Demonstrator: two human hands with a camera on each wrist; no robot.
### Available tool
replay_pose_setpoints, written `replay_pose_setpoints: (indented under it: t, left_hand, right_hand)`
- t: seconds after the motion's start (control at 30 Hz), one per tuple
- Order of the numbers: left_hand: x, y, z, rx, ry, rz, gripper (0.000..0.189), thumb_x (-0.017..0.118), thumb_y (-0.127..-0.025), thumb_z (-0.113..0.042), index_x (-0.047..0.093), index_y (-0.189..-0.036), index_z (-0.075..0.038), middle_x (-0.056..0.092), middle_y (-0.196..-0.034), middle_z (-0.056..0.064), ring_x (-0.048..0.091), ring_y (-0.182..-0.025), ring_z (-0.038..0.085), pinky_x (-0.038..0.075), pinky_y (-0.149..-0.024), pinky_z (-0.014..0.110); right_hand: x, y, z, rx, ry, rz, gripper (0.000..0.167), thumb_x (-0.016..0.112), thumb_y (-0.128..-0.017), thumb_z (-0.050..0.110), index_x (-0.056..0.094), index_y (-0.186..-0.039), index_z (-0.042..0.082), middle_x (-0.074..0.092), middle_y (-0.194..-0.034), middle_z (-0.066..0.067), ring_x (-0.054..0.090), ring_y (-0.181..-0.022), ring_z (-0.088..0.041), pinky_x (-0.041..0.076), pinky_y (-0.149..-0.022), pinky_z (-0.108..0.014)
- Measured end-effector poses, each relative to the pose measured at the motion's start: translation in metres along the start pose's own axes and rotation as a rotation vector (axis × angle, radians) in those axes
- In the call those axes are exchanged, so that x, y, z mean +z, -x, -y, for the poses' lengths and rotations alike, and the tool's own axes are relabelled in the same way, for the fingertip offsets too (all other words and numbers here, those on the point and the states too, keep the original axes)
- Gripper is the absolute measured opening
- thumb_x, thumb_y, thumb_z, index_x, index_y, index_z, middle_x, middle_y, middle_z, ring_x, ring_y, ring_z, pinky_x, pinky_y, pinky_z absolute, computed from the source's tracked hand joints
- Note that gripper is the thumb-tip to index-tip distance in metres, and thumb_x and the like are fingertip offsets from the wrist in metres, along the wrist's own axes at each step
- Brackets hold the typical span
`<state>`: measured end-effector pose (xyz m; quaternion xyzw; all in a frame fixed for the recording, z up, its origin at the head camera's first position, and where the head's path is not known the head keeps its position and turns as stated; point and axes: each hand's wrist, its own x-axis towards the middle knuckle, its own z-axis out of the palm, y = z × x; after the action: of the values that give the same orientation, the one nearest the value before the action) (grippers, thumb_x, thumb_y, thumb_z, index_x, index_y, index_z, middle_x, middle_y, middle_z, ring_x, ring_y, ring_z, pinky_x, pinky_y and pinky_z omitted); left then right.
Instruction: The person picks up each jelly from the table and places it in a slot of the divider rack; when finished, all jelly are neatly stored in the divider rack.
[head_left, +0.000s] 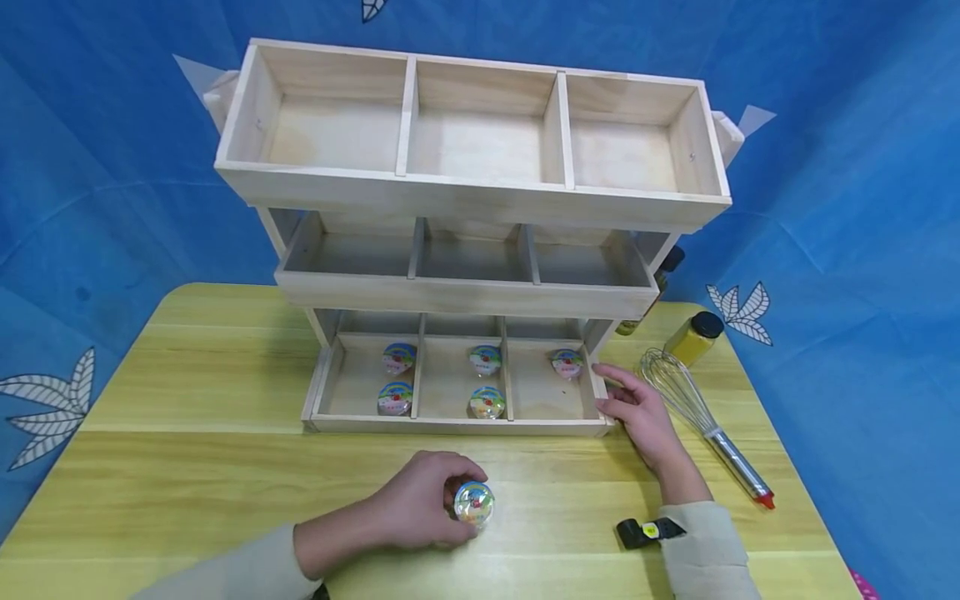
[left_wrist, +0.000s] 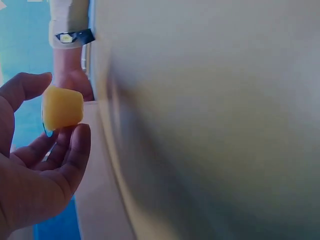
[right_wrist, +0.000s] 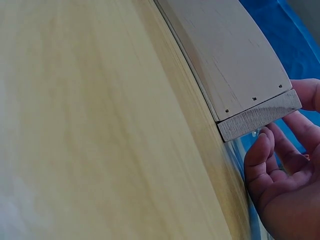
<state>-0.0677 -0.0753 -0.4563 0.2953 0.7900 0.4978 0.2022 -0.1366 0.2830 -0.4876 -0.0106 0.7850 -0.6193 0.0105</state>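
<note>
My left hand [head_left: 423, 502] pinches a small jelly cup [head_left: 474, 503] between thumb and fingers, over the table in front of the rack. Its printed round lid faces up in the head view; the left wrist view shows its yellow body [left_wrist: 64, 108]. My right hand [head_left: 643, 414] rests at the right end of the wooden rack's bottom tier [head_left: 457, 426], fingertips at the side wall's rim. In the right wrist view, that hand's fingers [right_wrist: 258, 152] bend loosely beside the corner of the board. Inside the bottom tier, the left and middle compartments hold two jelly cups each; the right one holds a single cup [head_left: 566, 363].
Above stand the rack's middle tier [head_left: 465, 297] and top tier [head_left: 472, 196], each with three compartments. To the right lie a whisk [head_left: 723, 450] and a yellow jar with a black lid [head_left: 693, 337]. A dark-capped bottle [head_left: 670, 260] is partly hidden behind the rack.
</note>
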Motion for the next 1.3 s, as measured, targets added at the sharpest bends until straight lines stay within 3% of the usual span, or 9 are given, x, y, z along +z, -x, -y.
replay_pose_setpoints:
  t: [0.3,0.77,1.07,1.3]
  left_hand:
    - [-0.012,-0.021,-0.017,0.095,0.008,0.023,0.048,0.086,-0.070,-0.001,0.069,-0.114,-0.007,0.065,-0.095,-0.011,0.061,-0.081,0.004,0.058,-0.073,0.029]
    - [-0.020,-0.056,-0.034,0.135,0.089,-0.064,0.052,0.086,-0.072,0.000,0.066,-0.119,-0.003,0.066,-0.101,-0.002,0.064,-0.087,0.012,0.058,-0.077,0.030]
    - [-0.017,-0.105,-0.058,0.132,0.071,-0.102,0.049,0.086,-0.072,0.001,0.066,-0.117,-0.003,0.067,-0.098,-0.001,0.064,-0.081,0.011,0.058,-0.073,0.026]
    - [-0.012,-0.144,-0.052,0.106,0.011,-0.145,0.044,0.085,-0.074,-0.004,0.067,-0.114,-0.004,0.066,-0.095,-0.002,0.062,-0.080,0.012,0.056,-0.067,0.023]
  right_hand:
    - [0.000,-0.002,0.005,-0.005,-0.001,-0.002,0.050,0.069,-0.091,0.000,0.056,-0.139,0.000,0.052,-0.139,-0.011,0.053,-0.096,-0.015,0.048,-0.078,-0.021]
    - [0.000,-0.003,0.003,-0.007,-0.017,0.007,0.050,0.069,-0.090,0.001,0.056,-0.139,0.000,0.052,-0.138,-0.009,0.057,-0.096,-0.016,0.051,-0.078,-0.022]
    - [0.002,-0.002,0.003,-0.017,-0.013,0.000,0.050,0.069,-0.090,-0.002,0.055,-0.138,-0.003,0.051,-0.141,-0.012,0.058,-0.100,-0.016,0.051,-0.080,-0.021]
    - [0.003,0.001,0.005,-0.009,-0.034,-0.003,0.050,0.069,-0.090,-0.002,0.055,-0.138,-0.004,0.051,-0.142,-0.017,0.059,-0.101,-0.016,0.051,-0.083,-0.022]
